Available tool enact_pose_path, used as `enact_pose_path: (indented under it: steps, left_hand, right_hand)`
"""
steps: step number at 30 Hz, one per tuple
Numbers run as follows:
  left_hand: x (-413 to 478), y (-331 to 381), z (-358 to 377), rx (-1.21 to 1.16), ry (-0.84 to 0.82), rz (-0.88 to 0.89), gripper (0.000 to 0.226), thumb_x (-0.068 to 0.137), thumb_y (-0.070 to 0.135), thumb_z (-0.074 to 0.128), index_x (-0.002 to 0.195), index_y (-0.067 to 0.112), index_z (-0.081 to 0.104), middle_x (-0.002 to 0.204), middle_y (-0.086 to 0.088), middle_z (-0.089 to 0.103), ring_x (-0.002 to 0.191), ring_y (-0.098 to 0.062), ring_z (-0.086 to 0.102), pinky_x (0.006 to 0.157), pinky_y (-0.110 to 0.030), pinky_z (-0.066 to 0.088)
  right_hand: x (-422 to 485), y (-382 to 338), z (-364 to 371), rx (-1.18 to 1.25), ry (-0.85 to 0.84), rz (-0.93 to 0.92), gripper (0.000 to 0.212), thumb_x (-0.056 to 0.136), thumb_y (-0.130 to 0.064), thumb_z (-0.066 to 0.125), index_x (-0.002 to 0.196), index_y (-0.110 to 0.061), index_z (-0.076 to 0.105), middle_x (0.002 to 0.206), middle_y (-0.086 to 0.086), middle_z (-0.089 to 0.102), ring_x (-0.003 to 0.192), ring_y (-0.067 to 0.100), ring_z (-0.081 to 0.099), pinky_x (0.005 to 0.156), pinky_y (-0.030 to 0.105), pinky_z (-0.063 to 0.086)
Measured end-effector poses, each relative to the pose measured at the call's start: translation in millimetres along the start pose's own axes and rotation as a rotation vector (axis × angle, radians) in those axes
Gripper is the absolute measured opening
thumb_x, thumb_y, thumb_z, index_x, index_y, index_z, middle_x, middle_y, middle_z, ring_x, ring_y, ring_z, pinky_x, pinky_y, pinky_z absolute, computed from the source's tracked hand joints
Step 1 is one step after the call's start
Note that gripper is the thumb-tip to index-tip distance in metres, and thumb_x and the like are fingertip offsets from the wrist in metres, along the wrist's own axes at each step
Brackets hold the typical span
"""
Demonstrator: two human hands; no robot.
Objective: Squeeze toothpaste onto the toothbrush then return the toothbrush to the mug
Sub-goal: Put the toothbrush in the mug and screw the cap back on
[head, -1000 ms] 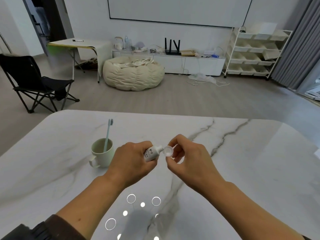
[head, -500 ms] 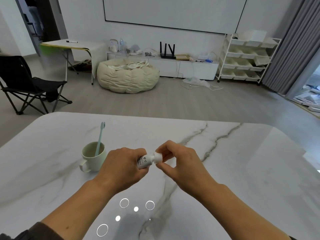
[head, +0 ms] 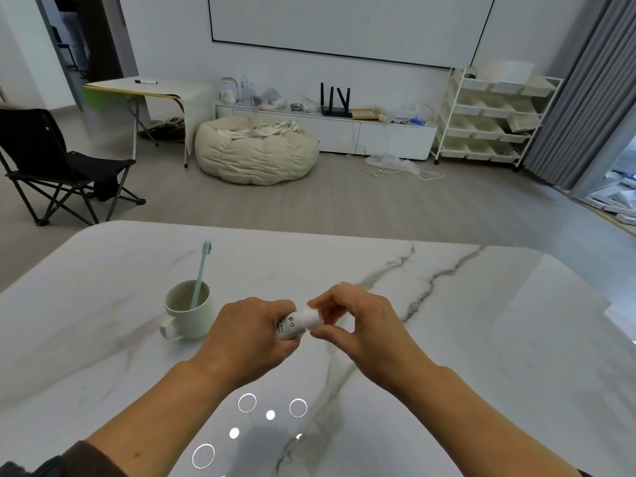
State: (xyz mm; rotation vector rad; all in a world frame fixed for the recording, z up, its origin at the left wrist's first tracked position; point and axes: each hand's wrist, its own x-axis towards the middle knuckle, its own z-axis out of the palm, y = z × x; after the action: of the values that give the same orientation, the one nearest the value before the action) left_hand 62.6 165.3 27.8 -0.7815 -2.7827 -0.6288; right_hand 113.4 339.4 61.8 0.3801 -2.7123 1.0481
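A pale green mug (head: pixel 187 313) stands on the marble table (head: pixel 481 339), left of my hands. A light blue toothbrush (head: pixel 201 273) stands in it, bristles up. My left hand (head: pixel 247 339) is wrapped around a small white toothpaste tube (head: pixel 289 327), which points right; most of the tube is hidden in my fist. The fingertips of my right hand (head: pixel 358 325) pinch the white cap (head: pixel 312 318) sitting on the tube's nozzle. Both hands hover just above the table's middle.
Past the table's far edge lie a beige beanbag (head: pixel 256 153), a black folding chair (head: pixel 51 166) at left, a low white cabinet (head: pixel 344 129) and a white shelf rack (head: pixel 488 115) at right.
One second ago the cap was off the tube, held open in my right fingers. It now sits on the nozzle with my fingers around it. My head view shifted slightly.
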Motion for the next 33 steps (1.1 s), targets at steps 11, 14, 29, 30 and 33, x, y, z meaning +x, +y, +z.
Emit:
enact_pose_path:
  steps: [11,14,29,30,33]
  left_hand:
    - [3.0,-3.1,-4.4,0.009,0.013,0.008,0.02,0.075,0.041,0.059,0.066,0.026,0.049,0.048,0.005,0.047,0.053,-0.019,0.047,0.048,-0.029,0.032]
    - [2.6,-3.9,-6.9,-0.007,0.023,0.005,0.018,0.075,0.04,0.058,0.067,0.025,0.051,0.052,0.004,0.051,0.054,-0.02,0.05,0.05,-0.029,0.035]
    - [3.2,-0.2,-6.1,-0.005,0.049,0.023,0.018,0.076,0.038,0.057,0.076,0.021,0.059,0.062,-0.001,0.064,0.059,-0.022,0.054,0.055,-0.033,0.042]
    - [3.0,0.4,-5.7,-0.003,0.054,0.027,0.018,0.076,0.038,0.058,0.075,0.021,0.058,0.061,-0.001,0.064,0.057,-0.022,0.051,0.054,-0.032,0.04]
    - [3.2,1.1,-5.7,-0.008,0.06,0.027,0.015,0.075,0.037,0.059,0.072,0.023,0.056,0.061,-0.001,0.064,0.056,-0.021,0.048,0.053,-0.029,0.034]
  right_hand:
    - [1.9,3.5,4.4,0.083,-0.064,0.043,0.051,0.079,-0.038,0.07,0.125,-0.028,0.053,0.093,-0.014,0.064,0.089,0.001,0.062,0.084,0.007,0.045]
    - [3.9,4.0,6.9,0.101,-0.046,0.048,0.023,0.085,-0.03,0.065,0.106,-0.021,0.06,0.085,-0.008,0.071,0.081,0.004,0.067,0.079,0.012,0.05]
    - [4.5,8.0,4.7,0.106,-0.039,0.034,0.018,0.086,-0.034,0.063,0.096,-0.019,0.063,0.078,-0.004,0.072,0.075,0.006,0.067,0.075,0.015,0.049]
    - [4.5,8.3,3.9,0.114,-0.037,0.046,0.02,0.086,-0.036,0.062,0.094,-0.018,0.064,0.077,-0.002,0.073,0.072,0.007,0.067,0.074,0.02,0.051]
    - [3.7,6.9,3.8,0.11,-0.049,0.015,0.029,0.082,-0.036,0.066,0.109,-0.026,0.061,0.087,-0.006,0.071,0.083,0.004,0.064,0.081,0.013,0.046]
